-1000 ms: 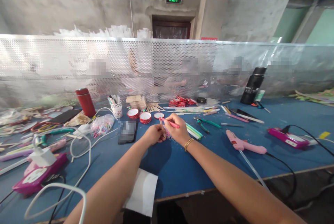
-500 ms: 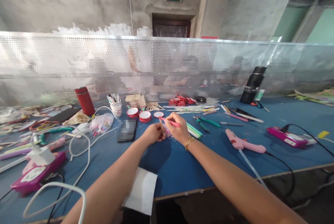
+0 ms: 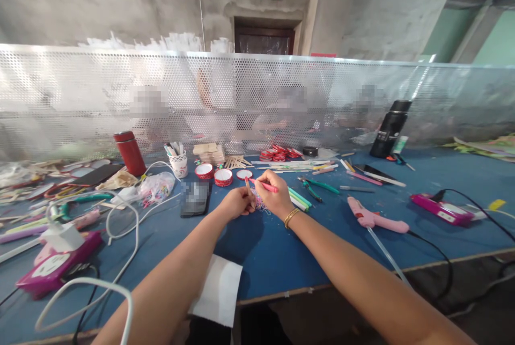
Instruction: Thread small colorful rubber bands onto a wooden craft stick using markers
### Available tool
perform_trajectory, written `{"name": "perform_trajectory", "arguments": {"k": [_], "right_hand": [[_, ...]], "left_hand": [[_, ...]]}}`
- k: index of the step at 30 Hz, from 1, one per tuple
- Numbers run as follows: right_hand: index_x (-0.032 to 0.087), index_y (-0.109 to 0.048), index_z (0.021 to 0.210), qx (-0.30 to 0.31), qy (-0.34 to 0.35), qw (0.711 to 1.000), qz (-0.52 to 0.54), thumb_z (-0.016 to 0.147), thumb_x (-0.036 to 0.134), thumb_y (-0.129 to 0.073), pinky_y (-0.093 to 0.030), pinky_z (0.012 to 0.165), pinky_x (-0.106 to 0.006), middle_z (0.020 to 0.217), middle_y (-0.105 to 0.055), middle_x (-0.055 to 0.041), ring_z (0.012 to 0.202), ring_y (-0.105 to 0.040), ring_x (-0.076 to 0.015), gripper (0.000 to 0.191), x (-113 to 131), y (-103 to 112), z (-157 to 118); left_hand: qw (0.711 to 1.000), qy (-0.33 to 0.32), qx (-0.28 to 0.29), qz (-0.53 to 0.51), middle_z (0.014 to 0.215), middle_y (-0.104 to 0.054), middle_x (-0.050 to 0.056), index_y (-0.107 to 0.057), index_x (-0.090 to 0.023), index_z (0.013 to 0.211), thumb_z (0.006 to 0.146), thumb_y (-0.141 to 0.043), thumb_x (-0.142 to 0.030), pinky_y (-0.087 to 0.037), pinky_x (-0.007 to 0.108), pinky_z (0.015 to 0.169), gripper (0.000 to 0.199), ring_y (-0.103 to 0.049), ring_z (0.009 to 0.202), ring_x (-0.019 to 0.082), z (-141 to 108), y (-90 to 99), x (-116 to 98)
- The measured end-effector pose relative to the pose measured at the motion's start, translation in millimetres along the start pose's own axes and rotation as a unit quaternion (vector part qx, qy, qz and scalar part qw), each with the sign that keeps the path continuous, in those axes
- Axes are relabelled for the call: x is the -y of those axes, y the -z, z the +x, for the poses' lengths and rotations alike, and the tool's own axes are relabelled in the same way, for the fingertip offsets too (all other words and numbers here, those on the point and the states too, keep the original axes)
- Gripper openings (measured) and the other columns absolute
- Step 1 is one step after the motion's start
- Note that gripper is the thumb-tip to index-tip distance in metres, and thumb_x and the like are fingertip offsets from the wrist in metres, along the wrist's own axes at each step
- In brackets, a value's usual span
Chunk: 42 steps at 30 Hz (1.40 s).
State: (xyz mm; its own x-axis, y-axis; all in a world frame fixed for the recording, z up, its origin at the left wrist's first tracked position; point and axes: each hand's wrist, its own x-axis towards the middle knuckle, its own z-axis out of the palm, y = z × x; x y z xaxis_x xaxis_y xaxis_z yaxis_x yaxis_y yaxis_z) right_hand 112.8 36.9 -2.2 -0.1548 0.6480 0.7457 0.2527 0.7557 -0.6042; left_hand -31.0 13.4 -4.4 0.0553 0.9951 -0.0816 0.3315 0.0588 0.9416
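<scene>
My left hand (image 3: 238, 203) pinches a small wooden stick (image 3: 249, 190) upright over the middle of the blue table. My right hand (image 3: 273, 193) is closed round a pink-red pen (image 3: 265, 186), whose tip points left at the upper part of the stick. Small colourful loops (image 3: 261, 203) lie on the table between and behind the hands. Just beyond them are round red-rimmed pieces with white centres (image 3: 223, 177). Green and white sticks (image 3: 298, 200) lie to the right of my right hand.
At the left are a phone (image 3: 195, 198), a red flask (image 3: 129, 153), white cables and a purple power strip (image 3: 60, 264). To the right lie green-handled pliers (image 3: 317, 186), a pink glue gun (image 3: 376, 220) and a black bottle (image 3: 390, 129). A perforated metal screen (image 3: 249, 82) stands behind.
Both hands keep nearly the same pose, with the pen tip still by the stick. The view has shifted very slightly.
</scene>
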Motion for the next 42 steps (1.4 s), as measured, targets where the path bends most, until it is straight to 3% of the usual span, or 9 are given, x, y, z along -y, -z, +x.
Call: {"name": "perform_trajectory", "arguments": {"k": [22,42], "right_hand": [[0.022,-0.049,0.069,0.003,0.004,1.000,0.012,0.080,0.024,-0.051,-0.038,0.056,-0.024,0.060,-0.054,0.0033,0.055,-0.050,-0.0123,0.012,1.7,0.5,-0.2],[0.022,-0.050,0.070,0.010,0.019,1.000,0.003,0.082,0.026,-0.052,-0.040,0.058,-0.024,0.064,-0.057,0.0023,0.058,-0.052,-0.0128,0.012,-0.4,-1.4,-1.0]], "left_hand": [[1.000,-0.008,0.002,-0.006,0.057,-0.062,-0.002,-0.056,-0.016,0.076,0.081,-0.061,-0.020,-0.041,0.013,0.047,0.008,-0.058,0.046,0.006,1.8,1.4,2.2],[0.999,0.004,-0.004,-0.037,0.054,-0.062,-0.001,-0.057,-0.015,0.075,0.081,-0.058,-0.013,-0.047,0.019,0.052,0.007,-0.059,0.047,0.009,1.4,-0.9,0.3]]}}
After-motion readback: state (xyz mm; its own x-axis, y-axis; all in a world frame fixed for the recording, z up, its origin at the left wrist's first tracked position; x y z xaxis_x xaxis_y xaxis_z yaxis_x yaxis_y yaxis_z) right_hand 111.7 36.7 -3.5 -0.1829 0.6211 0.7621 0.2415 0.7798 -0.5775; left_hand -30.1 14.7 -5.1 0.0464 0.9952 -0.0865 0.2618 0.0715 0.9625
